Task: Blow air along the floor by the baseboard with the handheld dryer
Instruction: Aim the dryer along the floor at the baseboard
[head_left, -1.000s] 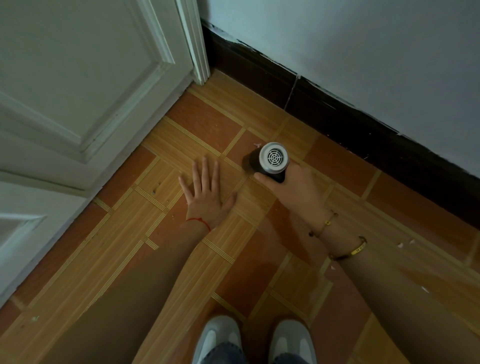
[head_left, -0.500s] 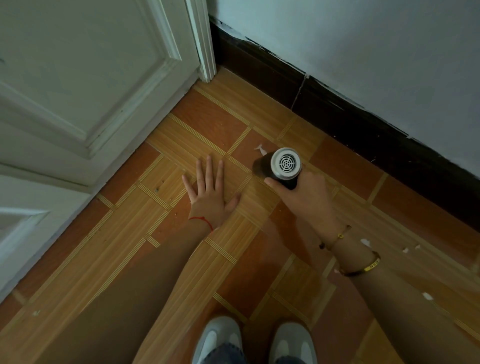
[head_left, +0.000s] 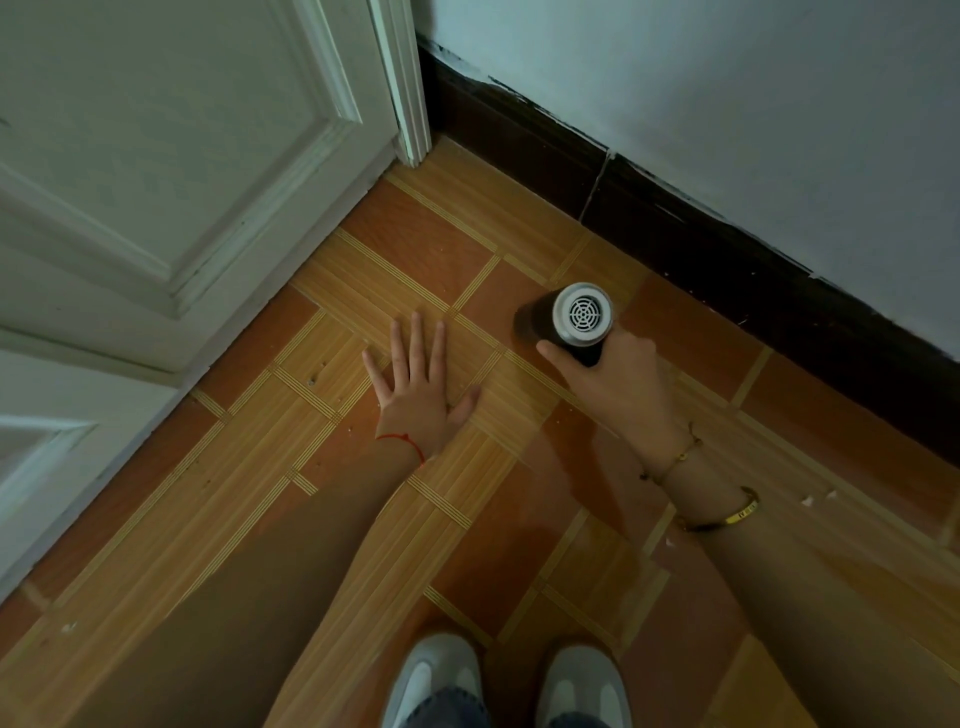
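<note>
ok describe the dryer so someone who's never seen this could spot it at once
Find the dark baseboard under the pale wall, right of the white door. On the floor side of it, the right hand grips the dryer, a short dark cylinder whose silver, round-grilled end faces the camera.

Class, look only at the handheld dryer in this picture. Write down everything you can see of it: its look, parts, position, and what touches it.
The dryer is a short cylinder with a dark body and a silvery rear cap that faces the camera. The cap holds a round grille of rings and spokes. The barrel points away and left, low over the floor, near the dark baseboard. The right hand grips it from below, thumb along its near side. The nozzle, any handle and any cord are hidden. Whether it is running cannot be told.
</note>
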